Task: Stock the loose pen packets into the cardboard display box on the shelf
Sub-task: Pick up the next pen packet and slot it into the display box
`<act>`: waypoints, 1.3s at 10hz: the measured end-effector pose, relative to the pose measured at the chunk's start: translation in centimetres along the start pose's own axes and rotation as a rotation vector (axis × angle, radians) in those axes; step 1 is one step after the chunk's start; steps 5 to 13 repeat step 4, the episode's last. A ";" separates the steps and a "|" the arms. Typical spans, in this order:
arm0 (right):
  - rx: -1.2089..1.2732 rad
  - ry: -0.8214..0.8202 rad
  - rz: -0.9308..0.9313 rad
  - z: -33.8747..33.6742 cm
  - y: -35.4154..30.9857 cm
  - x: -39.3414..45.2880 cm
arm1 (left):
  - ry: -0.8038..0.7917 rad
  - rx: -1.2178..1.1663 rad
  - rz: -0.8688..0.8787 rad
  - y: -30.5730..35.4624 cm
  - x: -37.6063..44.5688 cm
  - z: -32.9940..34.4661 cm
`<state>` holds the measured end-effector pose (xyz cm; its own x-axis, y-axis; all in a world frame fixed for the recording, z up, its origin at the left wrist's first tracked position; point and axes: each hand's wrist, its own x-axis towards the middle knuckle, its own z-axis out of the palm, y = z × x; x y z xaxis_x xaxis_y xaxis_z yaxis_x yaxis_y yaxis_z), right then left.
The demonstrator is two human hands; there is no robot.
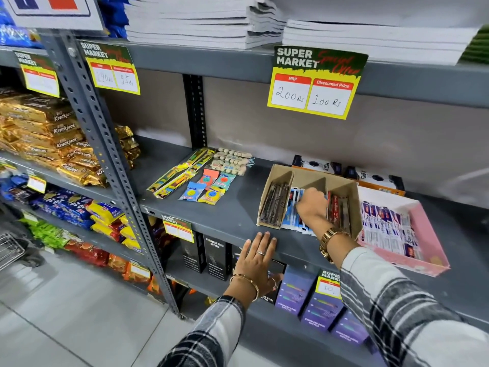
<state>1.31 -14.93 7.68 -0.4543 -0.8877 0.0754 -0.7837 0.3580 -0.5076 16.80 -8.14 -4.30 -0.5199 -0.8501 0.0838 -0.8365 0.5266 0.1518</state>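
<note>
A: Right hand (pixel 312 206)?
B: Reached into middle slot of cardboard display box (pixel 354 193), fingers curled down onto blue pen packets (pixel 291 215); actual grip can't tell.
A: Left hand (pixel 255 256)?
B: Flat, fingers spread, holding nothing, resting on front edge of shelf (pixel 211 221).
A: Box position?
B: On shelf, beside pink tray (pixel 428 250).

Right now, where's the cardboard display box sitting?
In the head view, the cardboard display box sits right of centre on the grey shelf, left of the pink tray, with the right hand inside it.
</note>
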 end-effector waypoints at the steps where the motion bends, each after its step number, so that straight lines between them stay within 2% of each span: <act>1: -0.011 0.058 -0.075 -0.6 0.3 -0.7 | -0.007 -0.015 -0.002 0.0 0.2 0.2; 2: -0.009 0.102 -0.123 -1.1 0.7 -1.5 | 0.011 -0.007 -0.014 0.1 0.4 0.3; 3: -0.108 0.186 -0.198 -2.2 1.5 -3.2 | 0.044 0.014 0.027 -0.1 0.1 0.9; 4: -0.157 0.269 -0.254 -2.4 2.8 -4.3 | 0.140 0.039 0.035 0.0 0.4 0.8; 13: -0.157 0.269 -0.254 -2.4 2.8 -4.3 | 0.140 0.039 0.035 0.0 0.4 0.8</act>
